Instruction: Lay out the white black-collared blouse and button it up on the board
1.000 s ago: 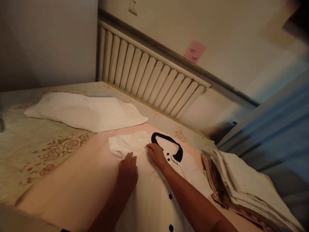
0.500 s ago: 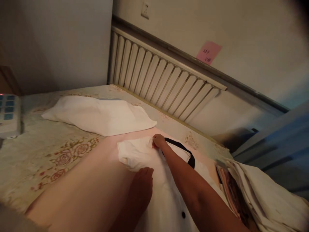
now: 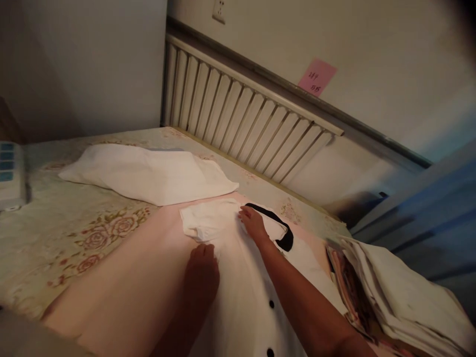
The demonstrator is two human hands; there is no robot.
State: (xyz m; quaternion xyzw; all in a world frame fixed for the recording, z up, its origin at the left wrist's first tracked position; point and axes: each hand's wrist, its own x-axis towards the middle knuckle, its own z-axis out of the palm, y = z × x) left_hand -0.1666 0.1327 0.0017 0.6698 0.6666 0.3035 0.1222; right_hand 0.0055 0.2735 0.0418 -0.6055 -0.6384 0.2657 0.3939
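A white short-sleeved garment with a black collar and black buttons lies spread in front of me. My left hand is at its side edge, just under the sleeve, with fingers curled over the cloth; the fingertips' underside is hidden. Over the shoulder beside the black collar is my right hand, its fingers loosely apart and no fold of cloth visibly pinched. My right forearm covers part of the garment's front. Beneath the garment is a pink cloth or pad.
A white cloth-covered bundle lies beyond the garment on the flowered cover. Folded fabrics are stacked at the right, near a blue curtain. A radiator lines the wall. At the left edge sits a device with blue buttons.
My left hand has moved left along the garment's edge, and the sleeve lies flatter. The right hand's fingers have loosened from the shoulder cloth and shifted slightly toward the collar.
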